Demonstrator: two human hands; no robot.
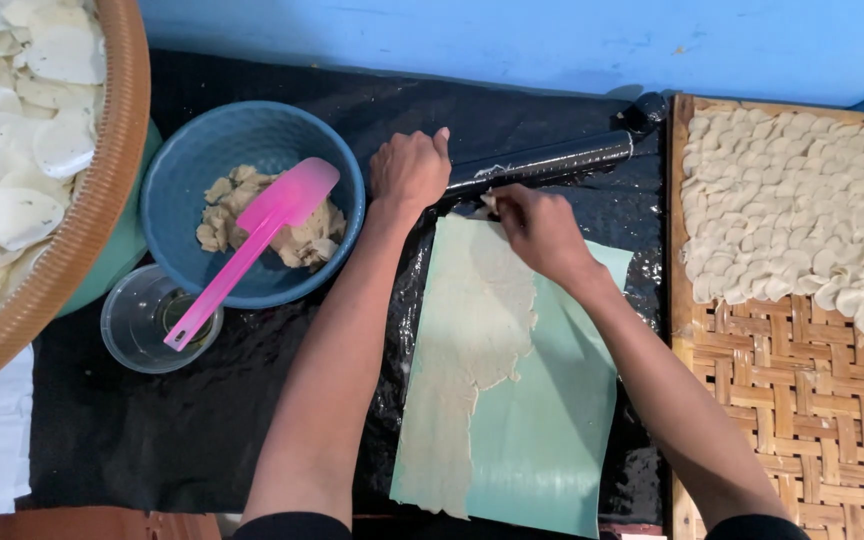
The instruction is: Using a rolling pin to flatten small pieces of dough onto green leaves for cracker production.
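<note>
— Where did you see the hands?

— I saw the left hand at twelve o'clock of the green sheet, curled into a fist over the near end of the black roller. The right hand sat just beside it at about one o'clock, fingertips pinched narrow on the top edge of the thin dough sheet.

— And the dough itself?

— It lay flat on the left half of the green sheet, running from the top edge down toward six o'clock. Its right edge was ragged, and bare green showed between that edge and the sheet's right border.

— How much room around it?

— Tight at three o'clock: I saw the woven tray with its edge just beside the green sheet, and rows of cut dough pieces filling its upper part. At nine to ten o'clock sat the blue bowl with dough scraps, a pink spatula leaning over its rim toward a clear cup. Farther at ten o'clock, a round basket of pale slices. Bare black plastic over the counter lay open at seven to eight o'clock, left of the forearms. The roller ran along the blue wall at twelve.
</note>
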